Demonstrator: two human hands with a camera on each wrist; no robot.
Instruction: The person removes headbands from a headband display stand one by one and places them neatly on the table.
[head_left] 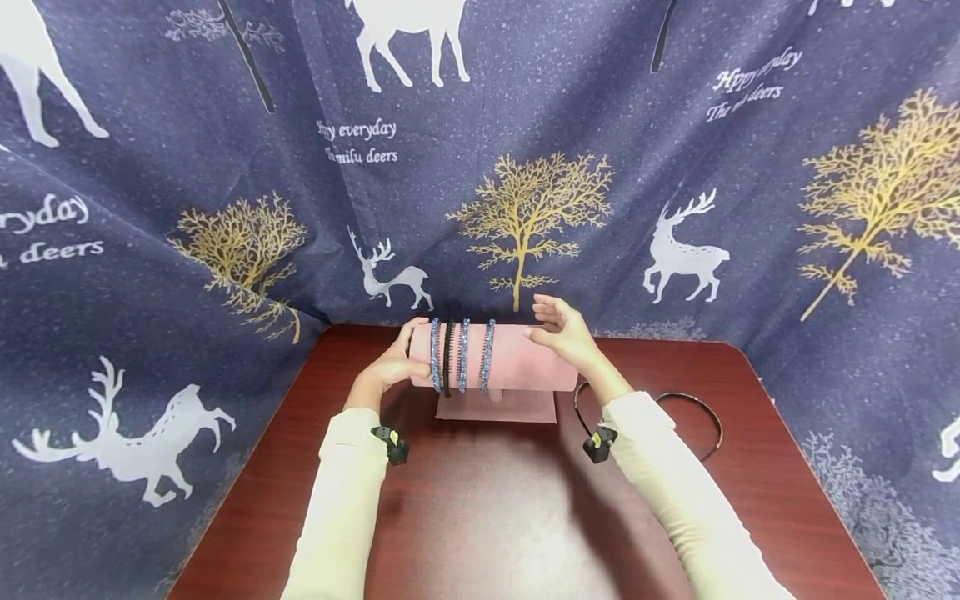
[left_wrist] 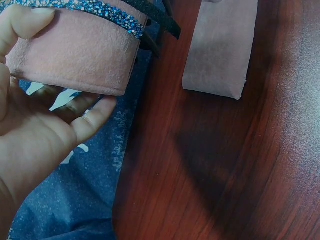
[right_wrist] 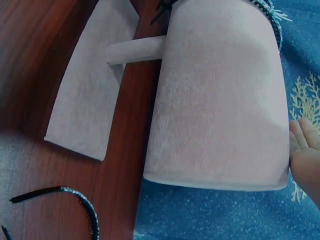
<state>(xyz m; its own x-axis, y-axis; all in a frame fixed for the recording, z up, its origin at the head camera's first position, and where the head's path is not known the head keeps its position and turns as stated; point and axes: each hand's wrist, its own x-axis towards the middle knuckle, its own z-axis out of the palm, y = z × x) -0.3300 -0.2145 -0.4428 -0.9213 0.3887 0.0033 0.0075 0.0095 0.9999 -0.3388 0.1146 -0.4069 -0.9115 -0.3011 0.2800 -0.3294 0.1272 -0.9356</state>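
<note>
A pink padded cylinder (head_left: 532, 360) stands on a flat pink base (head_left: 495, 407), with three blue glittery headbands (head_left: 487, 357) and a black one (head_left: 447, 358) around its left half. My left hand (head_left: 390, 365) grips the cylinder's left end. In the left wrist view, the thumb of that hand (left_wrist: 37, 135) lies at the edge of a blue glittery headband (left_wrist: 112, 17), with fingers behind the end. My right hand (head_left: 566, 336) is at the cylinder's upper right, fingers apart and holding nothing; the right wrist view shows part of this hand (right_wrist: 307, 155) beside the cylinder (right_wrist: 220, 110).
Dark thin headband parts (head_left: 693, 402) lie on the red-brown table (head_left: 480, 517) around my right forearm, which hides some of them; the right wrist view shows a curved headband (right_wrist: 89, 207) near the base. A blue cloth (head_left: 450, 208) with deer and trees hangs behind the table.
</note>
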